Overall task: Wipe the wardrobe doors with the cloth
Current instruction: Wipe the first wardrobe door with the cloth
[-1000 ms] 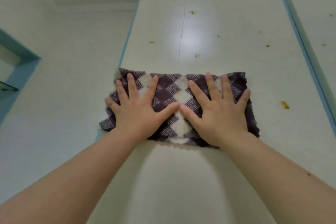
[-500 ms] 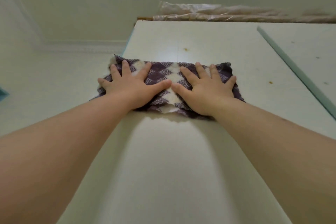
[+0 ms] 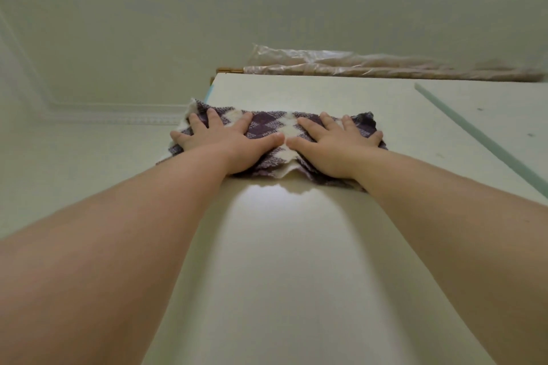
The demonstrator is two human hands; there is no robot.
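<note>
Pushing the cloth (image 3: 275, 139) upward, I have brought it near the wardrobe door (image 3: 296, 261) top edge. My left hand (image 3: 228, 142) and right hand (image 3: 335, 145) press flat, fingers spread; this stroke is nearly spent.

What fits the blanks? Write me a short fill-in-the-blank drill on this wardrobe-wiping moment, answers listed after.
1. Both hands, left hand and right hand, press flat on the ____.
2. The cloth has a dark-and-white ____ pattern.
3. The cloth lies near the wardrobe door's ____ edge.
4. The plastic-wrapped bundle lies on ____ of the wardrobe.

Answers: cloth; diamond; top; top
</note>
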